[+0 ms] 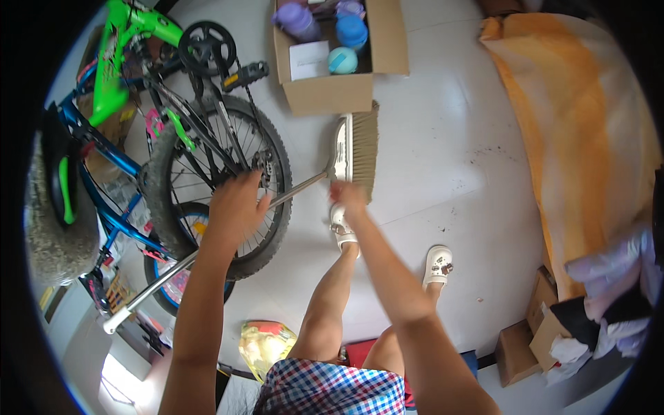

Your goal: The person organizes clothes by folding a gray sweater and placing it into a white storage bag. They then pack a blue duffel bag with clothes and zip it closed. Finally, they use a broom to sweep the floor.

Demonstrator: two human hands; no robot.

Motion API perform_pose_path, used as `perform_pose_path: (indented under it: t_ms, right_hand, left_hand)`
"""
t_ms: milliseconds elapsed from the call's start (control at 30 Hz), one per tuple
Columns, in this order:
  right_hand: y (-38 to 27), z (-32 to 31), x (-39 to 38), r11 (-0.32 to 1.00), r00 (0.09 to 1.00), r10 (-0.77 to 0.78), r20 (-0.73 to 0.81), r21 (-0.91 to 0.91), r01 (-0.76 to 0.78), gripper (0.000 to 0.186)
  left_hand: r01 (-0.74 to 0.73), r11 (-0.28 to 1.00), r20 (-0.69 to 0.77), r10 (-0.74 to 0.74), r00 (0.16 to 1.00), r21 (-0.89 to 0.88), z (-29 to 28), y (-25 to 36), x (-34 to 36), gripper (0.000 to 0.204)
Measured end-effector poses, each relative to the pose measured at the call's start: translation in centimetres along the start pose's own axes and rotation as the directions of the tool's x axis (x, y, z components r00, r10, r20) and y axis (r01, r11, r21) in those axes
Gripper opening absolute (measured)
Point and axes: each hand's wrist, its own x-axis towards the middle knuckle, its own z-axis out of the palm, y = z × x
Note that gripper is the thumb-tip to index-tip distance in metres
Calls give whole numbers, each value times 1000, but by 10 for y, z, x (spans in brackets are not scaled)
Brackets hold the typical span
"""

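A broom (342,149) with tan bristles and a white-and-grey head lies beside a cardboard box. Its metal handle slants down to the left, across the bike's rear wheel (280,228). My left hand (235,207) is over the handle near the wheel hub, thumb apart from the fingers; whether it touches the handle I cannot tell. Close to the lower end of the broom head is my right hand (351,198), blurred by motion, with a reddish patch at its fingertips that I cannot make out. Part of the handle is hidden behind my left hand and wrist.
An open cardboard box (328,95) holds bottles and a small white box. Left stands a green-and-black bike (155,28), with a blue frame behind. An orange-and-cream cloth (553,138) hangs at right, above cartons (517,354). A yellow bag (265,346) and dark specks are on the floor.
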Motion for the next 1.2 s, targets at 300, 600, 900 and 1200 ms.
perform_pose_path:
  t_ms: [300,600,900,1200]
  right_hand:
    - [69,46,-166,898,872,427,240,1,-440,24]
    - [53,11,-199,933,896,293,333,107,-344,18]
    - [47,-75,-240,976,946,205,251,24,-218,21]
    - [28,22,-368,708,880,416,231,524,-472,21]
  left_hand:
    - [148,989,472,-131,872,1,48,-83,-89,30]
    - [-97,841,250,-46,967,532,-19,-92,-141,36]
    - [574,795,824,-184,535,-195,-37,-69,-191,14]
    - [847,177,861,7,509,-502,-98,101,-373,13]
